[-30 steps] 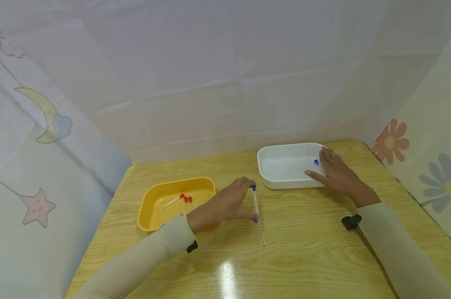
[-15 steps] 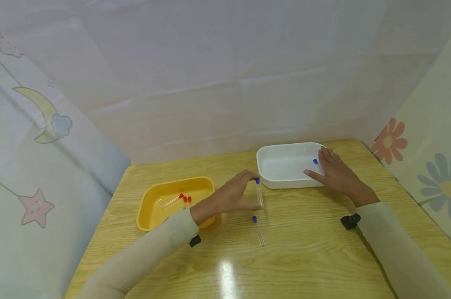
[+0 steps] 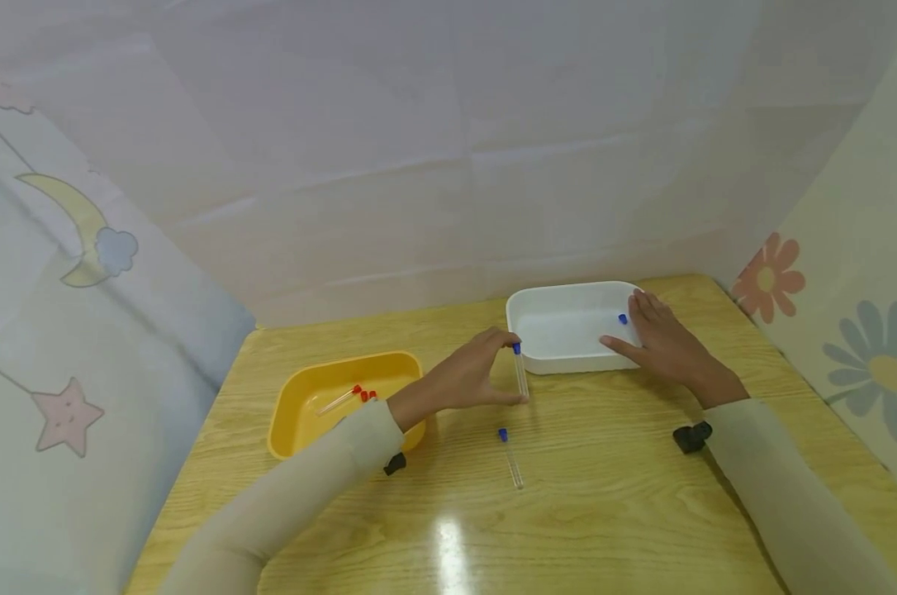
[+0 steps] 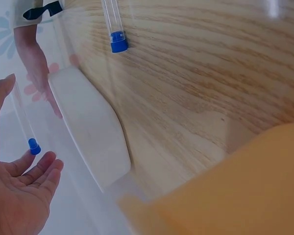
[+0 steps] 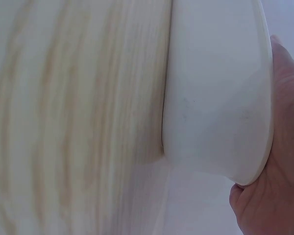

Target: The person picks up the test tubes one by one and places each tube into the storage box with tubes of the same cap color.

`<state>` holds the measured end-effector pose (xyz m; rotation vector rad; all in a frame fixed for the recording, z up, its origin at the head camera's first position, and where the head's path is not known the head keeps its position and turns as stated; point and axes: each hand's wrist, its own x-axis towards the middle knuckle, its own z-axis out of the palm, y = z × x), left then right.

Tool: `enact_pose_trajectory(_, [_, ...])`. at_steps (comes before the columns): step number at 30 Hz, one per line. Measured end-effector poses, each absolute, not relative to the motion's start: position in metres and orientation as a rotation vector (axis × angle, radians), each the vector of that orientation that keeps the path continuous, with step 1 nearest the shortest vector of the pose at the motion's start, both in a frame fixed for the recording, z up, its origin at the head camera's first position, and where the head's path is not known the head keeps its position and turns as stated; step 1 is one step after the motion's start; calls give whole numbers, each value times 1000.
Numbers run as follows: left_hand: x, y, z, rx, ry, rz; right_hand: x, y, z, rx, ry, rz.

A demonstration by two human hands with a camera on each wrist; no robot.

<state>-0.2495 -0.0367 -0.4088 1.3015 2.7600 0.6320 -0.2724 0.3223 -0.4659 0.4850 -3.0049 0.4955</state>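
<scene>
My left hand [image 3: 467,376] pinches a clear test tube [image 3: 522,376] lengthwise, its blue cap against the fingers and the other end against the thumb. The held tube [image 4: 22,115] overlaps the white tray's near left corner in the head view. My right hand [image 3: 664,343] rests over the right end of the white tray [image 3: 578,364], fingers extended along the rim and thumb spread over the inside. A blue cap [image 3: 623,318] shows in the tray near that hand. Another blue-capped test tube [image 3: 514,467] lies on the table in front of my left hand.
A yellow tray [image 3: 285,413] stands at the left, partly behind my left forearm, with red-capped test tubes [image 3: 337,402] in it. The wooden table [image 3: 597,496] runs back to a pale cloth wall [image 3: 359,165]. Patterned cloth hangs on both sides.
My left hand has lifted the blue-capped tube away from the one on the table and carried it back and right toward the white tray. The right hand stays on the tray's end.
</scene>
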Motion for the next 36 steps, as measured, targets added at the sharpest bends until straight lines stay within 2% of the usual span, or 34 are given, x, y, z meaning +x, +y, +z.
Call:
enact_pose_trajectory(16, [-260, -24, -403, 1427, 2729, 574, -273, 320, -468, 483, -3010, 497])
enact_pose_trajectory(36, [-274, -9, -395, 1444, 2747, 507, -274, 317, -466, 472, -3030, 516])
